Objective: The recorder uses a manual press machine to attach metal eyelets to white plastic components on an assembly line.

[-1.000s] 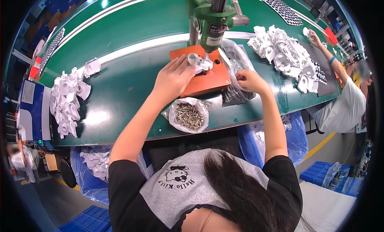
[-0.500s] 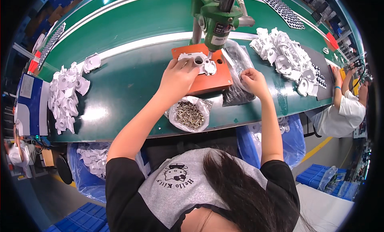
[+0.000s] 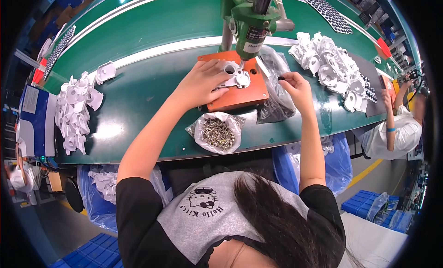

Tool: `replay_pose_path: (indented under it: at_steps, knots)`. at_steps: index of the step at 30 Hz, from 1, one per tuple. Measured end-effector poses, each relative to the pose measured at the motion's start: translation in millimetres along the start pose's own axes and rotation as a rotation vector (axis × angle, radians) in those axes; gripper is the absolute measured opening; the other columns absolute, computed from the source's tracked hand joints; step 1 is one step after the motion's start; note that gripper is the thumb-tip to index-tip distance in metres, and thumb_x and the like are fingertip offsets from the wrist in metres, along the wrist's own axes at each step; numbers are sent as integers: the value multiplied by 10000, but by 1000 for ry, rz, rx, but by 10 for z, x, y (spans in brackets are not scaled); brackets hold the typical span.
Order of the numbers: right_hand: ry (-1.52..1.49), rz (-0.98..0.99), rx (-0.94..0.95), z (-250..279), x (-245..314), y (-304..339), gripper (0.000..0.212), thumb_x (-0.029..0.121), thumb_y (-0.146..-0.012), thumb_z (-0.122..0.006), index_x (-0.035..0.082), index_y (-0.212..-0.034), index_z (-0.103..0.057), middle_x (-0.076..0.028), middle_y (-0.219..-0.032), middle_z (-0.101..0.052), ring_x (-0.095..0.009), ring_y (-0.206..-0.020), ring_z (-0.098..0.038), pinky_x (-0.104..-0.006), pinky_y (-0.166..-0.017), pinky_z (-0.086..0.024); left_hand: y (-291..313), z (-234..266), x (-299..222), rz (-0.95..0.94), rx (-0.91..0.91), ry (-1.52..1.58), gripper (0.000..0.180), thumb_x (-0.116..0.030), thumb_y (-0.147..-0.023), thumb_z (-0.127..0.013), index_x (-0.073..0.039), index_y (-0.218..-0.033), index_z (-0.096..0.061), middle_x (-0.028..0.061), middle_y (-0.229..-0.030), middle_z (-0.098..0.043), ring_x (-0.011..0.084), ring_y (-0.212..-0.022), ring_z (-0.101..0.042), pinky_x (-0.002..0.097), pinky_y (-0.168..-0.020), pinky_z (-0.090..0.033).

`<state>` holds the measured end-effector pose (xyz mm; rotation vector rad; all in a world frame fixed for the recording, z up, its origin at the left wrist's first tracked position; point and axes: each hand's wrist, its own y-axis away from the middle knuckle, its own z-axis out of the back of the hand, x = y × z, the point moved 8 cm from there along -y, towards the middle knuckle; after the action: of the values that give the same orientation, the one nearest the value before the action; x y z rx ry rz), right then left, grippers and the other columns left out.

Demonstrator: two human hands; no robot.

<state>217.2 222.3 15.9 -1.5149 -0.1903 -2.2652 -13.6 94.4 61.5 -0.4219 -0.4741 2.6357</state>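
White plastic part (image 3: 235, 76) lies on the orange plate (image 3: 240, 95), right under the green press (image 3: 251, 21). Left hand (image 3: 200, 85) lies flat on the part, fingers spread. Right hand (image 3: 290, 83), just beside the plate, is pinched on a tiny black bit (image 3: 280, 78). Bag of screws (image 3: 217, 132) sits near the plate on the green worktop (image 3: 152, 83).

The left hand (image 3: 199, 85) covers the near edge of the white plastic part (image 3: 236, 75) on the orange plate (image 3: 240, 95), so its grip there cannot be seen. The right hand (image 3: 294, 85) pinches a small dark piece (image 3: 280, 78), too small to tell. The green press (image 3: 253, 19) is cut off at the top edge, and the contents of the clear bag (image 3: 276, 102) are unclear.
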Motion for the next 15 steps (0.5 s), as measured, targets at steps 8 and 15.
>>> replay_pose_path:
  at_steps: [8, 15]
  knots:
    - [-97, 5, 69, -101, 109, 6, 170, 32, -828, -627, -51, -973, -595, -58, -876, -650, -97, -823, -617, -216, -732, -460, -27, 7, -53, -6, 36, -80, 216, -189, -843, -623, -84, -1032, -614, 120, -1280, -517, 272, -1238, -434, 408, -1009, -335]
    - [-136, 4, 90, -187, 59, -26, 167, 25, -832, -622, -58, -973, -591, -70, -908, -644, -110, -834, -626, -226, -749, -470, 35, 13, 157, 175, 101, 148, 316, -239, -779, -684, -125, -1068, -622, 112, -1298, -492, 288, -1194, -462, 406, -992, -359]
